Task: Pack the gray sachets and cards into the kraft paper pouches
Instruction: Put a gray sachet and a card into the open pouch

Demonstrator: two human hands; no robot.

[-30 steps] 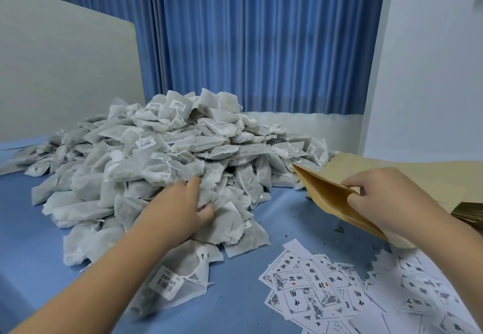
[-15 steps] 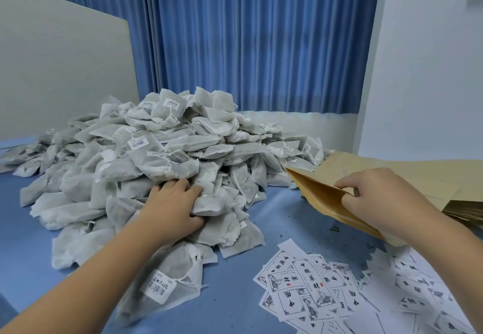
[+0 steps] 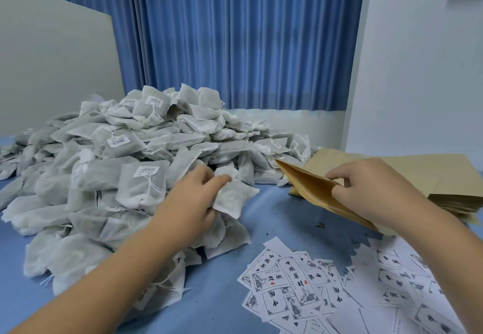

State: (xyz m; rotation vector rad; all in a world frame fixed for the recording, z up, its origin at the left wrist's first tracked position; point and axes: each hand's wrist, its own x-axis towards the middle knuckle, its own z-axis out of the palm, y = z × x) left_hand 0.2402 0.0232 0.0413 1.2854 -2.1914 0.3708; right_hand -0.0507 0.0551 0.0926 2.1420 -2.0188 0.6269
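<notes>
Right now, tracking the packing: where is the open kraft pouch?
Head view, right of centre: the right hand grips the kraft pouch between the sachet pile and pouch stack.

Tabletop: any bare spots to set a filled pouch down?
Two bare patches of blue tabletop: one between the sachet pile and the kraft pouch in the right hand, above the cards; one at the near edge, between pile and cards. Crowded: pile on the left, cards lower right, pouch stack far right.

Sachet pile [image 3: 130, 176] left of my pouch [image 3: 311, 190], pouch stack [image 3: 418, 176] behind it at right, cards [image 3: 300, 286] spread in front, all on table [image 3: 222, 307].
</notes>
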